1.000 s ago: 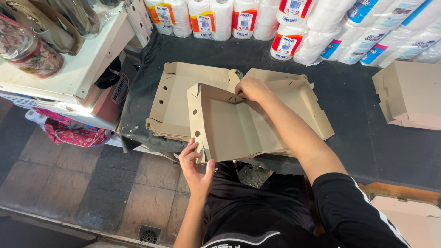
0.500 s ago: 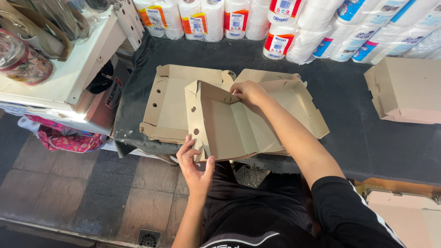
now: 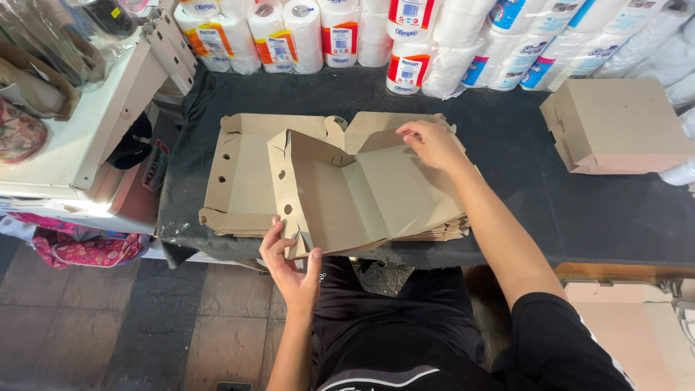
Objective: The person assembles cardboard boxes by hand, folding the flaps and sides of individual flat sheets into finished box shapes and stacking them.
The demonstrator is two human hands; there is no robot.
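A brown cardboard box blank [image 3: 347, 192] lies half folded on top of a stack of flat blanks [image 3: 239, 174] on a black-covered table [image 3: 594, 210]. Its left wall stands upright with round holes in it. My left hand [image 3: 289, 264] grips the near corner of that wall at the table's front edge. My right hand [image 3: 428, 141] presses down on the far flap of the same blank, fingers spread on the cardboard.
A folded cardboard box [image 3: 615, 127] sits at the right of the table. Wrapped paper rolls [image 3: 405, 36] line the back. A white shelf unit [image 3: 79, 137] with bags stands at the left, a pink patterned bag [image 3: 79, 250] below it. Tiled floor lies beneath.
My right hand has shifted slightly right along the far flap, and the flap lies lower. My left hand keeps its hold on the near corner.
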